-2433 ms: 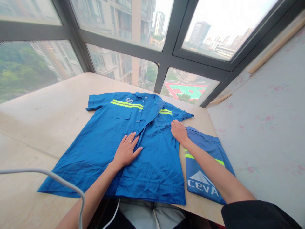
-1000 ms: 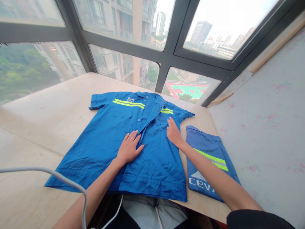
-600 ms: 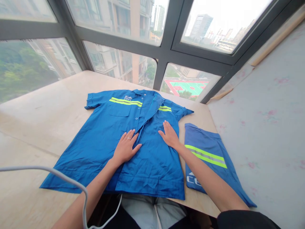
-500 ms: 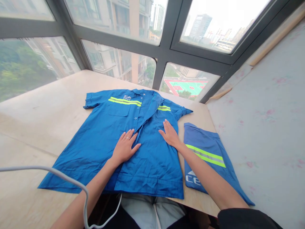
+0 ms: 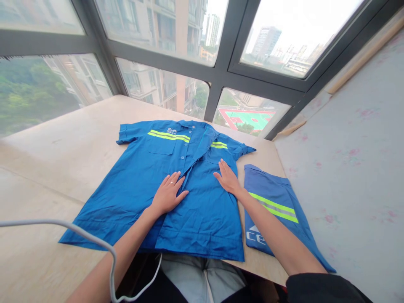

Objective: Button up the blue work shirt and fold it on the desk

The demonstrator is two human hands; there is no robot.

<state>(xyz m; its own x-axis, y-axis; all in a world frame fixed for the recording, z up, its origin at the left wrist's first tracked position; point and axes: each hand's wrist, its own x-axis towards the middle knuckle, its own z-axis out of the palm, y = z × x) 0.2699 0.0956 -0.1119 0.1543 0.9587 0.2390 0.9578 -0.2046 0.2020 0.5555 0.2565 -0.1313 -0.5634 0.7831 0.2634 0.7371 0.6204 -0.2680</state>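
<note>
Smooth pale tabletop (image 5: 47, 168): crinkled blue shirt (image 5: 142, 176) under left hand (image 5: 167, 195), right hand (image 5: 229, 179) (fingers (image 5: 174, 178) straight, loosely spread).

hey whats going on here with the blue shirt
A person has a blue short-sleeved shirt spread out front side up on a pale table, its upper buttons undone. Their left hand lies on it near the front opening, and their right hand rests on the panel to the right. A folded blue garment lies beside it, partly hidden by the right forearm.
</note>
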